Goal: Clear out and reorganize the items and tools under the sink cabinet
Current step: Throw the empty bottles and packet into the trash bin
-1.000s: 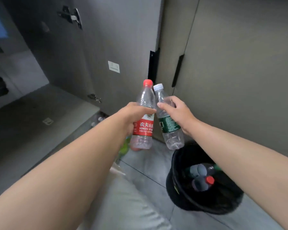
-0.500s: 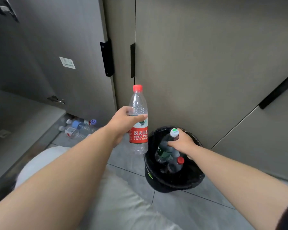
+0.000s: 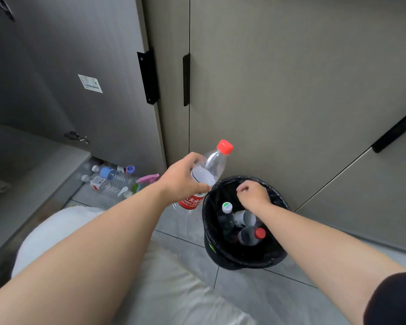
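A person crouches on a grey tiled floor point(image 3: 188, 224) before a row of cabinet doors point(image 3: 279, 95), both bare arms stretched forward. The left hand point(image 3: 182, 181) wraps its fingers around the middle of a clear, red-capped bottle point(image 3: 212, 165) with a red label, holding it tilted, cap pointing up and to the right, just left of a black-lined bin point(image 3: 275, 200). The right hand point(image 3: 253, 194) hangs over the bin's far rim, its fingers curled loosely inward with nothing in them. Down inside the bin lie several bottles: a dark one with a white-and-green cap point(image 3: 226, 215), a dark one with a red cap point(image 3: 252, 235), and a pale one between them point(image 3: 244, 218). To the left, at the foot of the open cabinet door point(image 3: 80, 66), a cluster of clear plastic bottles point(image 3: 110, 181) lies on the floor beside a pink-triggered spray nozzle point(image 3: 148, 178). The person's light-coloured trousers point(image 3: 169, 285) fill the lower foreground.
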Action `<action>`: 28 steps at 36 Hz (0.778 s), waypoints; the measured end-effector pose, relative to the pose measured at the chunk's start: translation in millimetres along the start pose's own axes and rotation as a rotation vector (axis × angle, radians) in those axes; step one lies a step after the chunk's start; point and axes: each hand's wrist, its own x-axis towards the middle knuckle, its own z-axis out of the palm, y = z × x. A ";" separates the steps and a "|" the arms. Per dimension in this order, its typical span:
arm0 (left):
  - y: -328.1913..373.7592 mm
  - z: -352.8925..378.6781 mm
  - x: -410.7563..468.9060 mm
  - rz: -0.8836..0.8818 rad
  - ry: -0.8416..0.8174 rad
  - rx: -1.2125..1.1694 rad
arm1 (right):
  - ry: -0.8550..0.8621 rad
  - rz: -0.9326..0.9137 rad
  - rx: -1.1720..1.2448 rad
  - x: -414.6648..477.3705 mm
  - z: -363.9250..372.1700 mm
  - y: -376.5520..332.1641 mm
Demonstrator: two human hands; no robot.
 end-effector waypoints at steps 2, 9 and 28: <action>1.3 2.3 2.7 0.031 0.008 0.043 | 0.050 -0.037 0.281 -2.2 -12.9 -24.7; 7.0 10.9 9.9 0.092 0.033 0.130 | -0.245 -0.304 0.763 -24.7 -68.9 -86.5; -1.9 13.9 11.5 0.039 0.053 0.161 | 0.116 -0.284 0.140 -33.4 -81.6 -35.8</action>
